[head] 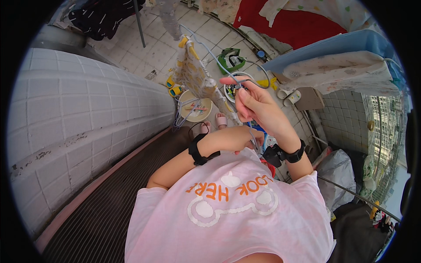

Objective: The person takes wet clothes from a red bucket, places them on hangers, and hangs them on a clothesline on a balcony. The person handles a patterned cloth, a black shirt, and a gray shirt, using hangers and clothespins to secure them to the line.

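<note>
My right hand [258, 107] is raised in front of my chest, thumb and fingers pinched on a blue clothes hanger [213, 55] near its curved grey hook. Lower and slightly left, my left hand [255, 139] is curled around thin bluish wire, possibly part of a hanger; the fingers partly hide it. Beside my hands, a white cloth with yellow patterns [194, 67] hangs in a narrow, bunched strip. Whether it is attached to the held hanger cannot be told.
A cream basin [210, 113] with hangers at its edge stands by my pink slippers [221, 120]. Ahead are a green container [227, 67] and a white tub [227, 95] of small items. A tiled wall [98, 95] runs along the left; laundry, including a red cloth [286, 28], hangs ahead and right.
</note>
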Tool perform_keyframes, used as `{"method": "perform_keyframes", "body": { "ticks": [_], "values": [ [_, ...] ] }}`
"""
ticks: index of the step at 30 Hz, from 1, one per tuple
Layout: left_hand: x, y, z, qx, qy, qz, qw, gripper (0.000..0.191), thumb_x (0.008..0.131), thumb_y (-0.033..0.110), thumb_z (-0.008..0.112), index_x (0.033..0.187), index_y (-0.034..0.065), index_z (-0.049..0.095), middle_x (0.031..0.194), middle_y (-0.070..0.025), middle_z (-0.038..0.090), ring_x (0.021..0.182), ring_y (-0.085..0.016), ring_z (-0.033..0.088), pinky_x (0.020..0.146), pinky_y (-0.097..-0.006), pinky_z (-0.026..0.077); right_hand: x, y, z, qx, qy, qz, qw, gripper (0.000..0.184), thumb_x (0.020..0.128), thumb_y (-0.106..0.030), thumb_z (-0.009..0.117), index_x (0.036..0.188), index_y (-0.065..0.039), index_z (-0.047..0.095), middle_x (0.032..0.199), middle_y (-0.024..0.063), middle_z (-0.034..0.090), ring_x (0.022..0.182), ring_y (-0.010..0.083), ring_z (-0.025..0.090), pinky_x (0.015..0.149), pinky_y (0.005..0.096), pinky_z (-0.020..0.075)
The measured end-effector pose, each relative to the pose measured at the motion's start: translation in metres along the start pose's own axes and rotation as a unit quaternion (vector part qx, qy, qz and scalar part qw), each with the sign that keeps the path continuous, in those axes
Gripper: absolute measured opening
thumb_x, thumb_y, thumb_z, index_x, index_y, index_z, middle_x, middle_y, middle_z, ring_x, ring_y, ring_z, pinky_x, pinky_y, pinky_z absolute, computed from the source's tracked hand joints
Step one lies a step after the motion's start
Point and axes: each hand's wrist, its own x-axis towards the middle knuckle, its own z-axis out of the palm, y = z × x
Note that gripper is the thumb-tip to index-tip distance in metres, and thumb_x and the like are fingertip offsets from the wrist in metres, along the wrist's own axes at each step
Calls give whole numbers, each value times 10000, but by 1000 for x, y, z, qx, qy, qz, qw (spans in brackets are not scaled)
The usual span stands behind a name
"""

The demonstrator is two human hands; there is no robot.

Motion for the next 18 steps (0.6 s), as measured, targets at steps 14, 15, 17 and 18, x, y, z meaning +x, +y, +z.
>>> {"method": "perform_keyframes", "body": {
  "ticks": [14,15,17,18],
  "values": [
    [-6,-15,11,-153,122,31,980,255,865,-44,571,1106,13,626,1009,-101,675,498,-117,576,476,-261,466,-5,1,-10,-50,36,-44,997,417,1078,-248,448,1439,-38,469,633,-52,383,563,46,335,533,215,288],
    [-9,-14,11,-148,135,20,980,255,854,-48,573,1097,6,628,984,-114,665,495,-126,581,480,-262,465,-4,1,-11,-53,40,-55,996,417,1079,-247,446,1439,-39,468,633,-52,383,564,46,336,533,215,288],
    [-15,-13,15,-137,170,28,975,228,865,-51,577,1083,-5,624,993,-87,672,535,-107,597,494,-246,474,-4,1,-11,-52,60,-54,995,415,1080,-245,442,1440,-40,467,635,-54,384,567,43,337,534,212,288],
    [-17,-13,17,-135,188,40,972,214,871,-52,579,1076,-11,623,997,-74,676,555,-97,605,502,-238,478,-4,1,-10,-49,70,-61,994,414,1081,-245,439,1440,-41,467,636,-55,384,569,42,338,534,211,288]
  ]
}}
